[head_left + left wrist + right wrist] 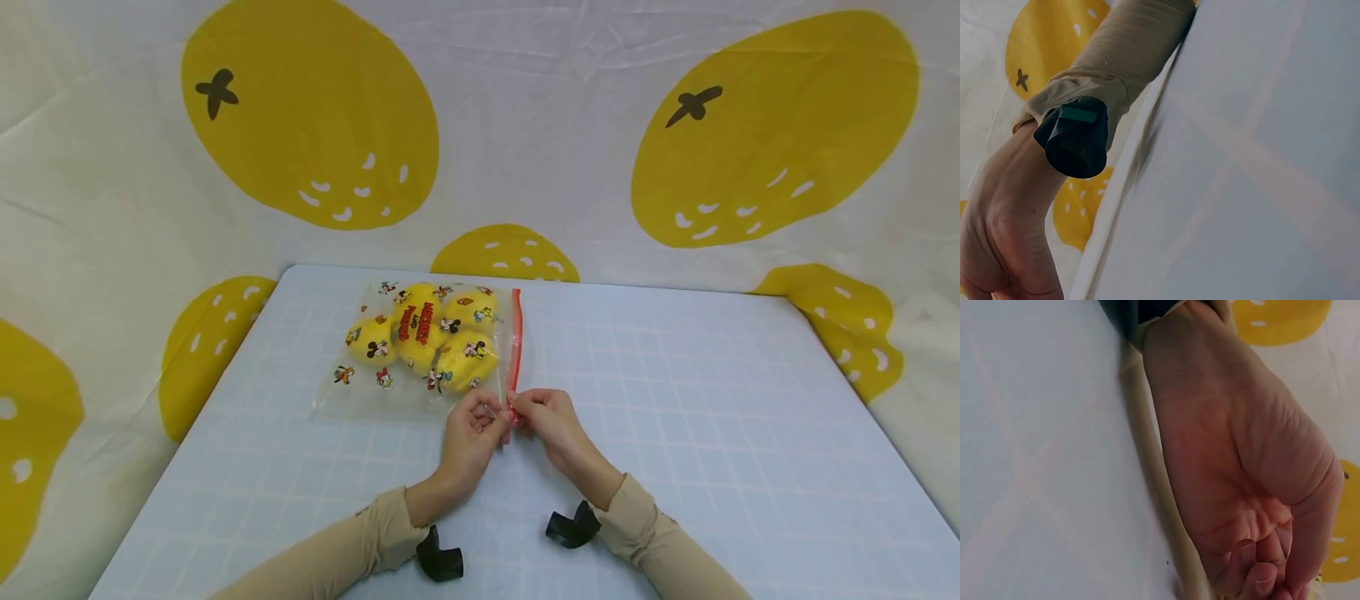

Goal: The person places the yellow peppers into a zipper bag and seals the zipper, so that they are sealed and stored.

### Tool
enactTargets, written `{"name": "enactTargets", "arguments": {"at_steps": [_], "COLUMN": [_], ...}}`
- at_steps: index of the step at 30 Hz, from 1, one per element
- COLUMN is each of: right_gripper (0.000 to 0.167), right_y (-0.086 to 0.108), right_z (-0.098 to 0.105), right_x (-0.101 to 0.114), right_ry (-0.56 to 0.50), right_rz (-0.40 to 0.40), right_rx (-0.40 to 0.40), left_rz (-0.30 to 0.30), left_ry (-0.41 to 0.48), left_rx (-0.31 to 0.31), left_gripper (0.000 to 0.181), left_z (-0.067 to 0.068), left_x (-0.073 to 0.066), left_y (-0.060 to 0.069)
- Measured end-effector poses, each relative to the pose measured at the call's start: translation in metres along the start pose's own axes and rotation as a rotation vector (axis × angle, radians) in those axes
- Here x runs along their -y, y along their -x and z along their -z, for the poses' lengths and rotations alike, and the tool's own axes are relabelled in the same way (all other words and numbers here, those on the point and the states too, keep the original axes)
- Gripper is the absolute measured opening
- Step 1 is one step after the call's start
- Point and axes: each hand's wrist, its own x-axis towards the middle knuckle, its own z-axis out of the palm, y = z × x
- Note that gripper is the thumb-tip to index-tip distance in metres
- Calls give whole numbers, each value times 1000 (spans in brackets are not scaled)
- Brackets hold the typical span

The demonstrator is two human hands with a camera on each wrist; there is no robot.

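A clear zip bag point(408, 400), printed with cartoon characters and red lettering, lies flat on the table. Inside it are several yellow, lemon-shaped things point(457, 364). A red zip strip point(517, 333) runs along the bag's right edge. At the near end of that strip, my left hand point(467, 442) pinches the bag's edge between thumb and fingers. Close beside it, my right hand point(558, 427) pinches the red strip. In the left wrist view the left hand point(1007, 250) has its fingers cut off by the frame. The right wrist view shows the right hand point(1241, 469) with curled fingers.
The table point(712, 417) has a pale blue checked cover. A white cloth with yellow fruit prints point(315, 108) hangs behind and at the sides. Black wrist mounts point(573, 525) sit by both beige sleeves point(375, 533).
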Motion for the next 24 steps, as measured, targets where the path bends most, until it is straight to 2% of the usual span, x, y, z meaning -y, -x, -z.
{"name": "enactTargets", "arguments": {"at_steps": [6, 12, 15, 19, 24], "right_gripper": [20, 18, 17, 17, 19], "right_y": [2, 7, 7, 5, -2], "right_z": [5, 11, 12, 10, 7], "right_x": [1, -2, -2, 0, 2], "right_ry": [20, 104, 117, 117, 61], "right_rz": [27, 44, 38, 21, -16], "right_rx": [-12, 105, 137, 120, 75], "left_rz": [-19, 40, 72, 80, 88], "left_ry": [33, 16, 0, -21, -31], "left_rx": [22, 21, 23, 19, 14], "left_gripper": [19, 21, 20, 20, 21], "left_z": [0, 2, 3, 3, 1], "left_x": [5, 7, 7, 7, 6], "left_y": [-1, -3, -3, -3, -4]}}
